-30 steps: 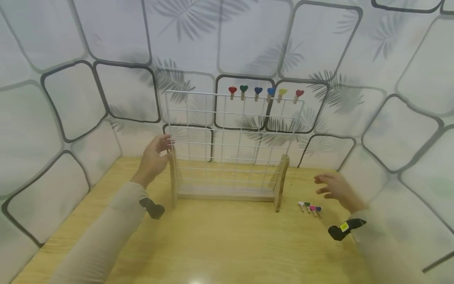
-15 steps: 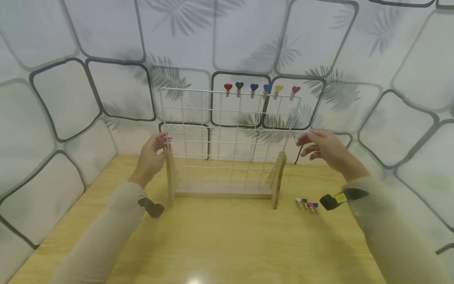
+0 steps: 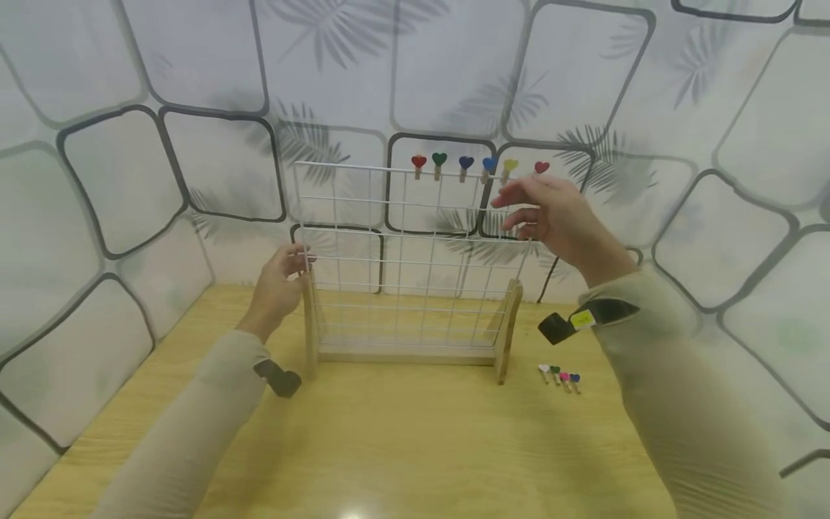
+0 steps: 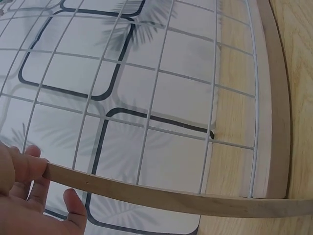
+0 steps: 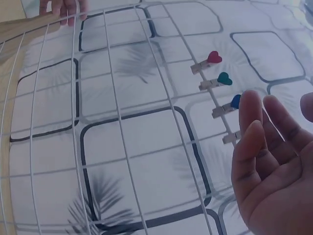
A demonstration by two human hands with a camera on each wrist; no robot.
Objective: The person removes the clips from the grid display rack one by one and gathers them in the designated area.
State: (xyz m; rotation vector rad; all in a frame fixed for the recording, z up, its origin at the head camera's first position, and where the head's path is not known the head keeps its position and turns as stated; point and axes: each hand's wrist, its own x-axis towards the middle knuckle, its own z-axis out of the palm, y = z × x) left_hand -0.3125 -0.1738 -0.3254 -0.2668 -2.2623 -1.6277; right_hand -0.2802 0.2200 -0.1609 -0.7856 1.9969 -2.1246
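Note:
A white wire grid rack stands in a wooden base (image 3: 405, 357). Along its top wire sit several small heart clothespins, among them a red one (image 3: 418, 163), a green one (image 3: 439, 160), a dark blue one (image 3: 466, 164) and a yellow one (image 3: 511, 166). My left hand (image 3: 272, 288) touches the rack's left side; in the left wrist view a finger rests at the end of the wooden post (image 4: 137, 192), thumb apart from it. My right hand (image 3: 554, 216), fingers loosely bent and holding nothing, hovers before the upper right grid, just below the right-hand red clothespin (image 3: 541, 167).
On the table (image 3: 389, 440), right of the rack, lie several loose heart clothespins, including a white one (image 3: 544, 368) and a pink one (image 3: 565, 377). A patterned wall (image 3: 454, 65) rises close behind and at both sides.
My right hand has risen from beside the loose clothespins and moved left to the upper right of the grid. The left hand stays at the rack's left side.

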